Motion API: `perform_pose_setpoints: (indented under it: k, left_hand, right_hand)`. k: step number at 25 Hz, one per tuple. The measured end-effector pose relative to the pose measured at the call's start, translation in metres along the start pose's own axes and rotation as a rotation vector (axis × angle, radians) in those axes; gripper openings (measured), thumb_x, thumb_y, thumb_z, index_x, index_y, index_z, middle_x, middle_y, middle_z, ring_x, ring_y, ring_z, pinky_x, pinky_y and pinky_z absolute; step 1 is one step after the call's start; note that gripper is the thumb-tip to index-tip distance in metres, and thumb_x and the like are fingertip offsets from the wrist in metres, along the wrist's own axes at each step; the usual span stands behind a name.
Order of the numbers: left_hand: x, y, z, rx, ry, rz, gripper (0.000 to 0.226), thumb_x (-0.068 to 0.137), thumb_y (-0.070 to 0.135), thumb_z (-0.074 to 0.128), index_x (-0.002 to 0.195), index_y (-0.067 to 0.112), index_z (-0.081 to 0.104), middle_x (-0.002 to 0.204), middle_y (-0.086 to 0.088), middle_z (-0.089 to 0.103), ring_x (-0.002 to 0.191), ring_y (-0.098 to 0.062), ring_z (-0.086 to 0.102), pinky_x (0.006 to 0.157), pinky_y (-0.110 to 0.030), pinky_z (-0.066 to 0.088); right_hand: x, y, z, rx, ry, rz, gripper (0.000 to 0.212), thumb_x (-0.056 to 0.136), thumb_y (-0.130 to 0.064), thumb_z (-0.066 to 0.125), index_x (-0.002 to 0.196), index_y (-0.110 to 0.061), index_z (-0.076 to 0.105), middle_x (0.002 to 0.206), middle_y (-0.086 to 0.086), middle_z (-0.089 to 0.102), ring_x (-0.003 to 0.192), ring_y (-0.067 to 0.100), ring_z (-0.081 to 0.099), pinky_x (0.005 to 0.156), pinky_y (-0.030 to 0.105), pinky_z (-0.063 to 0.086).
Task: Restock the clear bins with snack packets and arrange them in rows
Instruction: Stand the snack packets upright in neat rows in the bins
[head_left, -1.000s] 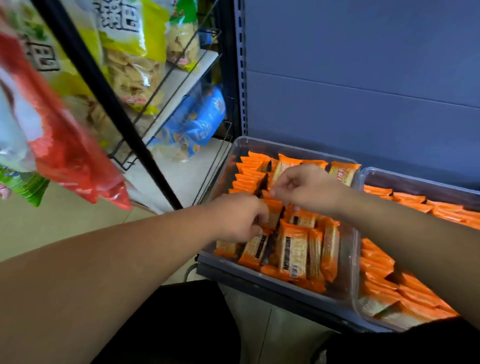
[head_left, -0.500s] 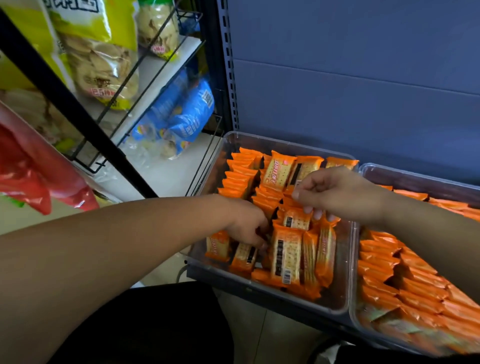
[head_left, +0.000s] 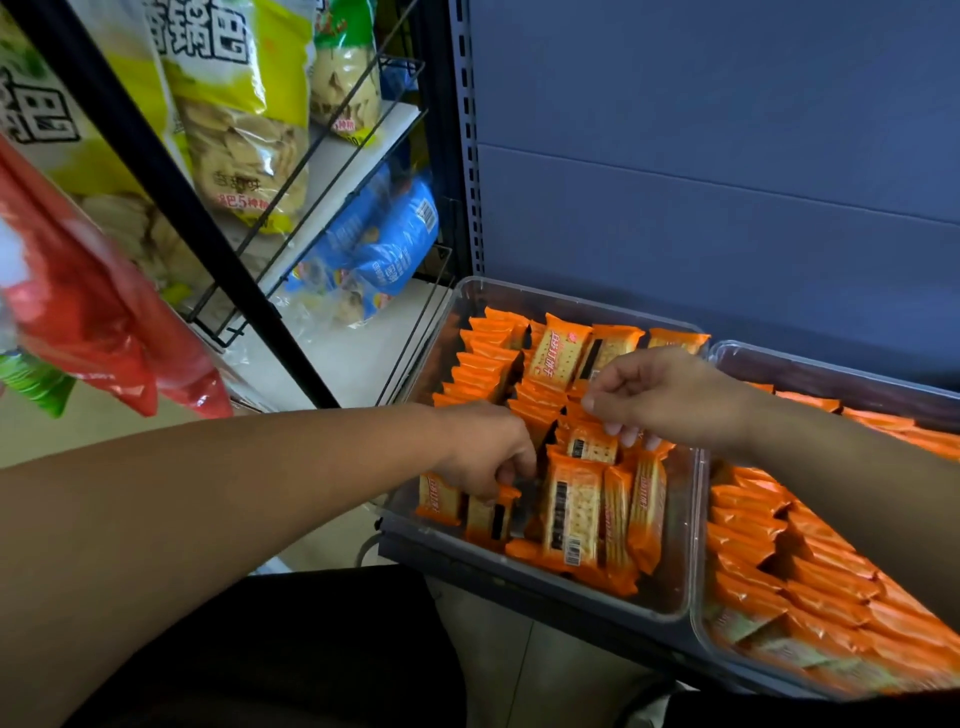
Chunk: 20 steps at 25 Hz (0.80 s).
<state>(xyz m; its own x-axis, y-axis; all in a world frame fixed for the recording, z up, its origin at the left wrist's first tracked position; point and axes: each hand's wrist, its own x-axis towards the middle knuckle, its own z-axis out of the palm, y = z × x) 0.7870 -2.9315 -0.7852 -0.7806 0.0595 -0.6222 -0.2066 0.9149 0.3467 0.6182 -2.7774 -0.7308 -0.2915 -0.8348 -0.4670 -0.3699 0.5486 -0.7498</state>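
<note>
the shiny orange snack packets (head_left: 571, 512) are stood on edge in the left clear bin (head_left: 571, 299), likely so neat rows can be made. a front packet is pinched by the curled fingers of the left hand (head_left: 485, 452), maybe to be set straight. the fingers of the right hand (head_left: 670, 400) are bent down onto the middle packets, but it cannot be told if one is held.

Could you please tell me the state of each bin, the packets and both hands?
Left bin: partly filled, back rows neat, front packets loose.
Right bin: nearly full of neat rows.
Left hand: curled among front packets; grip unclear.
Right hand: loosely curled, fingertips at middle packets.
</note>
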Motion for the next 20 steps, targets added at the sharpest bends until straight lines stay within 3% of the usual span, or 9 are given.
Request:
perform_pose_setpoints:
  k: [3, 6, 7, 9, 11, 13, 16, 18, 20]
  left_hand:
    - [-0.023, 0.006, -0.027, -0.165, 0.126, -0.047, 0.035, 0.094, 0.015, 0.075, 0.125, 0.03, 0.073, 0.101, 0.023, 0.064, 0.095, 0.003, 0.062, 0.092, -0.028, 0.055]
    - [-0.065, 0.014, -0.054, -0.309, 0.411, -0.084, 0.021, 0.096, 0.012, 0.072, 0.11, 0.025, 0.081, 0.079, 0.028, 0.066, 0.074, 0.013, 0.062, 0.071, -0.01, 0.049]
    - [-0.08, 0.017, -0.057, -0.381, 0.487, -0.076, 0.019, 0.097, 0.011, 0.071, 0.105, 0.024, 0.081, 0.076, 0.025, 0.069, 0.071, 0.012, 0.065, 0.069, -0.015, 0.054]
    - [-0.106, 0.024, -0.054, -0.558, 0.592, -0.049, 0.02, 0.096, 0.011, 0.07, 0.098, 0.028, 0.08, 0.085, 0.009, 0.077, 0.082, -0.006, 0.075, 0.082, -0.041, 0.063]
    - [-0.125, 0.031, -0.047, -0.655, 0.674, -0.008, 0.021, 0.095, 0.008, 0.071, 0.097, 0.027, 0.08, 0.099, -0.001, 0.079, 0.096, -0.023, 0.076, 0.092, -0.053, 0.06]
    - [-0.134, 0.035, -0.042, -0.763, 0.738, -0.002, 0.023, 0.096, -0.006, 0.068, 0.099, 0.013, 0.08, 0.111, -0.001, 0.078, 0.105, -0.02, 0.074, 0.096, -0.042, 0.06]
    - [-0.138, 0.036, -0.044, -0.961, 0.827, -0.122, 0.034, 0.095, -0.015, 0.061, 0.11, 0.01, 0.079, 0.123, 0.002, 0.074, 0.104, -0.011, 0.074, 0.082, -0.026, 0.062]
    - [-0.134, 0.036, -0.046, -0.978, 0.839, -0.211, 0.035, 0.096, -0.004, 0.066, 0.123, 0.018, 0.074, 0.118, 0.003, 0.075, 0.1, -0.013, 0.075, 0.079, -0.025, 0.063]
    - [-0.127, 0.041, -0.047, -0.87, 0.758, -0.25, 0.039, 0.096, 0.012, 0.074, 0.132, 0.023, 0.068, 0.109, 0.005, 0.076, 0.099, -0.011, 0.073, 0.08, -0.016, 0.059]
  right_hand:
    - [-0.001, -0.004, 0.001, -0.005, 0.025, -0.045, 0.005, 0.096, -0.025, 0.074, 0.1, -0.023, 0.075, 0.087, 0.001, 0.077, 0.079, 0.016, 0.072, 0.068, 0.035, 0.06]
    - [0.0, -0.017, 0.012, 0.059, -0.05, -0.121, 0.024, 0.093, -0.018, 0.077, 0.113, -0.031, 0.074, 0.107, -0.008, 0.075, 0.101, 0.016, 0.072, 0.089, 0.042, 0.063]
    - [-0.001, -0.022, 0.017, 0.075, -0.097, -0.15, 0.034, 0.093, -0.016, 0.076, 0.121, -0.033, 0.071, 0.118, -0.011, 0.073, 0.112, 0.012, 0.069, 0.1, 0.043, 0.058]
    - [-0.003, -0.03, 0.024, 0.17, -0.206, -0.188, 0.047, 0.095, -0.01, 0.072, 0.137, -0.031, 0.063, 0.134, -0.012, 0.067, 0.128, 0.006, 0.06, 0.114, 0.041, 0.047]
    - [-0.006, -0.034, 0.025, 0.295, -0.307, -0.203, 0.046, 0.099, -0.006, 0.067, 0.14, -0.026, 0.061, 0.132, -0.008, 0.07, 0.125, 0.008, 0.063, 0.112, 0.04, 0.048]
    - [-0.007, -0.034, 0.026, 0.391, -0.367, -0.205, 0.037, 0.1, -0.006, 0.065, 0.135, -0.019, 0.065, 0.122, 0.003, 0.075, 0.113, 0.018, 0.07, 0.101, 0.043, 0.055]
    - [-0.004, -0.032, 0.027, 0.454, -0.307, -0.179, 0.033, 0.095, -0.007, 0.071, 0.127, -0.009, 0.067, 0.118, 0.013, 0.075, 0.108, 0.029, 0.073, 0.097, 0.052, 0.057]
    - [-0.004, -0.032, 0.029, 0.475, -0.263, -0.163, 0.034, 0.092, -0.004, 0.074, 0.125, -0.006, 0.066, 0.111, 0.011, 0.076, 0.101, 0.027, 0.074, 0.092, 0.05, 0.058]
    - [-0.007, -0.034, 0.029, 0.485, -0.279, -0.145, 0.035, 0.091, -0.004, 0.075, 0.124, -0.006, 0.065, 0.106, 0.008, 0.077, 0.095, 0.022, 0.075, 0.083, 0.041, 0.06]
